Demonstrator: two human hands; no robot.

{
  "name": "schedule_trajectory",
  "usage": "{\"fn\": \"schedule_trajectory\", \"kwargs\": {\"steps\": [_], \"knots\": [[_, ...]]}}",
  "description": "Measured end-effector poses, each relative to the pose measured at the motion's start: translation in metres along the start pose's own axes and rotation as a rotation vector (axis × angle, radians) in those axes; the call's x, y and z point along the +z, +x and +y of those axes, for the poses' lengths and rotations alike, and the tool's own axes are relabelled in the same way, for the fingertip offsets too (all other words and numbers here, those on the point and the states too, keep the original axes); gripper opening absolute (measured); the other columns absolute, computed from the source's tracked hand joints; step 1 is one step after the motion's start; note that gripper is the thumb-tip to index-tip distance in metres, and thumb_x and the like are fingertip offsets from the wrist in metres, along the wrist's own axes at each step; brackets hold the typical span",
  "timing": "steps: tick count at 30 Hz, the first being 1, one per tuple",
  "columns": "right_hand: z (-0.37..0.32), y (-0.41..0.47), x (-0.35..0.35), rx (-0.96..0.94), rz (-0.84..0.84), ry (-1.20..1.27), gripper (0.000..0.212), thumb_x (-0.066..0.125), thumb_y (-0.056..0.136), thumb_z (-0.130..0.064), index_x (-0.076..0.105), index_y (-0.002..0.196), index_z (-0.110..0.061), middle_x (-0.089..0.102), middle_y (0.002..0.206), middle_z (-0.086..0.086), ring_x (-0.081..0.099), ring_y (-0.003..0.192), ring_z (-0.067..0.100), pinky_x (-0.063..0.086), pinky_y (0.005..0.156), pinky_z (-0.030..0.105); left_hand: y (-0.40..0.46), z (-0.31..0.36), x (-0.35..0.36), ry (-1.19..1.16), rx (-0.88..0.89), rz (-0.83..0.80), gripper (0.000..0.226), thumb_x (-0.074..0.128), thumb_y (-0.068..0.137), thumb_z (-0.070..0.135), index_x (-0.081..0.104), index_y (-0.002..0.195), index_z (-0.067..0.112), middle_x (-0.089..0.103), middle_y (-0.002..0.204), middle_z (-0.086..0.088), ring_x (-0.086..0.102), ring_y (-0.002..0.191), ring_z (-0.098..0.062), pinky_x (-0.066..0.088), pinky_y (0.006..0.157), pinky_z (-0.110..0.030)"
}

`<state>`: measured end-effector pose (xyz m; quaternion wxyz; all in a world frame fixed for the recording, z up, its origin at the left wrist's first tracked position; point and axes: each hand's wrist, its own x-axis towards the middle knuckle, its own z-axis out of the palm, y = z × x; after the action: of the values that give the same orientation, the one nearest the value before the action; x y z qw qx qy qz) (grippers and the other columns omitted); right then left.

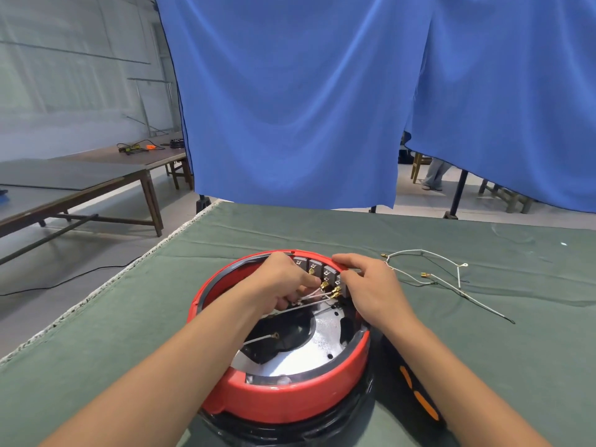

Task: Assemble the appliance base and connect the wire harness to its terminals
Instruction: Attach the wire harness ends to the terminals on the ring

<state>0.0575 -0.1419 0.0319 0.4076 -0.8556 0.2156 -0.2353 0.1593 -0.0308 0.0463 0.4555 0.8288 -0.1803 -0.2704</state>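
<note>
A round red base [283, 398] sits on the green-covered tabletop [483, 350], near its front edge, open side up, with a shiny metal plate [322, 343] and a black part inside. Both forearms reach forward over it from the bottom of the view, converging at the far rim.

The left hand [283, 282] is turned palm down, fingers curled inward; its grip is closed in a pinch on thin white wires [311, 298] that end in brass connectors [335, 290], just beside a row of grey terminal blocks [317, 267] set against the inside of the far wall. One more white wire with a ring end [259, 339] lies loose over the black part.

The right hand [371, 285] rests on the far right rim, fingers bent over the edge beside the terminal blocks, thumb tucked toward the connectors; whether its grip has hold of anything cannot be told.

To the right, apart from the base, a second wire harness [429, 272] lies spread on the cloth. A blue curtain [322, 108] hangs behind the tabletop.
</note>
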Motion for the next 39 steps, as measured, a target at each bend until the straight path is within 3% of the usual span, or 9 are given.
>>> {"fn": "schedule_trajectory", "kwargs": {"steps": [5, 12, 17, 21, 24, 27, 32, 39], "knots": [[0.0030, 0.0003, 0.0006, 0.018, -0.003, 0.038, 0.042, 0.048, 0.082, -0.008, 0.068, 0.114, -0.025, 0.070, 0.100, -0.002, 0.058, 0.092, 0.015, 0.050, 0.090, 0.040, 0.0063, -0.0037, 0.0019, -0.093, -0.036, 0.014, 0.024, 0.070, 0.083, 0.010, 0.058, 0.063, 0.008, 0.045, 0.064, -0.008, 0.030, 0.045, -0.012, 0.023, 0.034, -0.015], [0.0034, -0.0017, -0.0001, 0.024, -0.003, 0.056, 0.040, 0.048, 0.083, -0.011, 0.068, 0.114, -0.028, 0.068, 0.110, -0.008, 0.060, 0.103, 0.015, 0.050, 0.091, 0.040, 0.0027, -0.0085, 0.0002, -0.261, -0.141, -0.059, 0.013, 0.062, 0.088, 0.006, 0.060, 0.075, 0.006, 0.060, 0.048, -0.001, 0.037, 0.043, -0.007, 0.025, 0.031, -0.015], [0.0043, -0.0016, 0.0008, 0.012, 0.002, 0.059, 0.039, 0.048, 0.084, -0.011, 0.068, 0.113, -0.027, 0.070, 0.107, -0.005, 0.062, 0.094, 0.017, 0.052, 0.085, 0.041, 0.0029, -0.0073, 0.0018, -0.288, -0.169, -0.066, 0.011, 0.061, 0.089, 0.005, 0.061, 0.078, 0.005, 0.065, 0.064, -0.007, 0.034, 0.033, -0.004, 0.024, 0.030, -0.016], [0.0046, -0.0014, 0.0011, 0.009, 0.002, 0.058, 0.039, 0.048, 0.086, -0.011, 0.067, 0.116, -0.025, 0.068, 0.113, -0.006, 0.061, 0.103, 0.016, 0.050, 0.091, 0.040, 0.0048, -0.0071, 0.0019, -0.305, -0.193, -0.071, 0.010, 0.061, 0.089, 0.006, 0.062, 0.079, 0.005, 0.068, 0.069, -0.009, 0.034, 0.033, -0.003, 0.024, 0.030, -0.015], [0.0048, -0.0013, 0.0013, 0.006, 0.002, 0.059, 0.039, 0.048, 0.085, -0.010, 0.067, 0.117, -0.024, 0.069, 0.112, -0.004, 0.060, 0.098, 0.014, 0.051, 0.089, 0.038, 0.0057, -0.0070, 0.0026, -0.304, -0.190, -0.078, 0.012, 0.061, 0.089, 0.006, 0.061, 0.077, 0.005, 0.067, 0.064, -0.009, 0.033, 0.031, -0.004, 0.023, 0.030, -0.014], [0.0041, -0.0017, 0.0011, -0.002, 0.008, 0.053, 0.038, 0.049, 0.086, -0.010, 0.067, 0.117, -0.023, 0.068, 0.115, -0.006, 0.059, 0.106, 0.014, 0.049, 0.094, 0.038, 0.0053, -0.0075, 0.0028, -0.293, -0.169, -0.067, 0.013, 0.063, 0.088, 0.008, 0.061, 0.075, 0.007, 0.066, 0.059, -0.004, 0.034, 0.031, -0.003, 0.024, 0.031, -0.014], [0.0043, -0.0020, 0.0008, -0.002, 0.006, 0.060, 0.038, 0.049, 0.087, -0.010, 0.067, 0.118, -0.022, 0.067, 0.115, -0.006, 0.059, 0.107, 0.012, 0.048, 0.095, 0.036, 0.0003, -0.0048, 0.0032, -0.215, -0.131, -0.152, 0.020, 0.068, 0.085, 0.027, 0.063, 0.071, 0.013, 0.057, 0.061, 0.002, 0.035, 0.034, -0.004, 0.023, 0.034, -0.014], [0.0053, -0.0016, 0.0018, 0.001, 0.015, 0.070, 0.037, 0.050, 0.086, -0.010, 0.069, 0.114, -0.024, 0.068, 0.110, -0.009, 0.060, 0.103, 0.012, 0.049, 0.092, 0.034, 0.0015, -0.0058, 0.0031, -0.178, -0.111, -0.081, 0.020, 0.075, 0.079, 0.016, 0.063, 0.063, 0.012, 0.052, 0.051, 0.003, 0.034, 0.033, -0.005, 0.026, 0.035, -0.015]]}}
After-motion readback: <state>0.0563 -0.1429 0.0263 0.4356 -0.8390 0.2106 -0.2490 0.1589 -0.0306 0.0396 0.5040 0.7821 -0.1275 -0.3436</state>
